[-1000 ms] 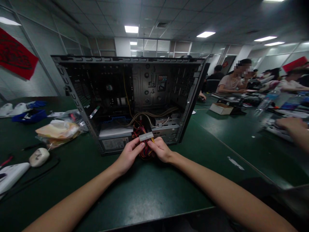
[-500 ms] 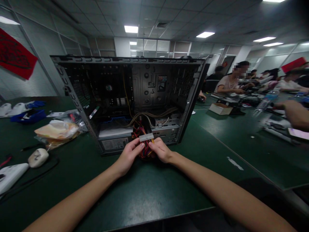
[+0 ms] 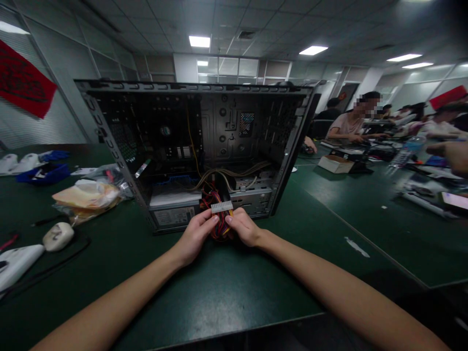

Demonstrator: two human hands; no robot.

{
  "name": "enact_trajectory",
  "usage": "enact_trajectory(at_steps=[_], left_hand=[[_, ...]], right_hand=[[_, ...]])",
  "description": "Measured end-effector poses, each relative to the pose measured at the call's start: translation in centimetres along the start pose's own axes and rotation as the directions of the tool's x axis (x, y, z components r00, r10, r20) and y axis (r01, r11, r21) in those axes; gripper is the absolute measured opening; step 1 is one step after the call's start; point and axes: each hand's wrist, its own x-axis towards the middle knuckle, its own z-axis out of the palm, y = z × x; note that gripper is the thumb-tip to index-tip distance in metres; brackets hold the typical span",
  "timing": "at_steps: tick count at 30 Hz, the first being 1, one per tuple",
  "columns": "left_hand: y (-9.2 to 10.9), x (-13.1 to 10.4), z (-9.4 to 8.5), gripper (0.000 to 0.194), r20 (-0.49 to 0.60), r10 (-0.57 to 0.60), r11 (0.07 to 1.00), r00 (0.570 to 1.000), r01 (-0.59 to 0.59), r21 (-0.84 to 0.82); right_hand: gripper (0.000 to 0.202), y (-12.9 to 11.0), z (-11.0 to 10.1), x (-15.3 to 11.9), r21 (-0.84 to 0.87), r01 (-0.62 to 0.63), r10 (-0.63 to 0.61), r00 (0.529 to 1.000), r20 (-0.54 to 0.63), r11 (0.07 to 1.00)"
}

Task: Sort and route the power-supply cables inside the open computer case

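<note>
While my left hand [image 3: 195, 233] and right hand [image 3: 245, 227] pinch the plug [image 3: 222, 207] and wires [image 3: 221, 228], it's unconnected. Just beyond, the computer case [image 3: 212, 124] stands open.

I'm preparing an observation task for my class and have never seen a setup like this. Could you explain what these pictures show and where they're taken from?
There is no robot here: the bare left hand and right hand belong to the person wearing the camera. It sits on their head, looking forward and down, so every picture shares that view.

On the green table stands a desktop computer case, its near side open. Both hands hold a white multi-pin connector in front of it, with coloured wires bunched behind and below.

To the picture's left lie a plastic bag and a blue tray; to the right, a small box and a clear bottle. Other people sit farther back.
</note>
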Motion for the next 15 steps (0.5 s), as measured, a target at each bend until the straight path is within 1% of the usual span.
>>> enact_trajectory(at_steps=[3, 6, 11, 15], left_hand=[[0.3, -0.1, 0.2, 0.039, 0.012, -0.023, 0.999, 1.000, 0.024, -0.040], [0.3, -0.1, 0.3, 0.036, 0.016, -0.027, 0.999, 0.999, 0.028, -0.038], [0.1, -0.1, 0.0, 0.024, -0.009, -0.017, 0.996, 1.000, 0.018, 0.085], [-0.1, 0.1, -0.4, 0.024, 0.008, 0.014, 0.988, 1.000, -0.015, 0.152]], right_hand=[[0.069, 0.2, 0.1, 0.0, 0.038, -0.023, 0.022, 1.000, 0.016, 0.999], [0.070, 0.0, 0.0, 0.2, 0.060, -0.047, 0.044, 0.998, 0.050, 0.997], [0.074, -1.0, -0.1, 0.5, -0.024, 0.018, -0.015, 0.994, 0.109, 1.000], [0.071, -1.2, 0.0, 0.4, 0.034, -0.037, 0.034, 0.996, 0.086, 0.999]])
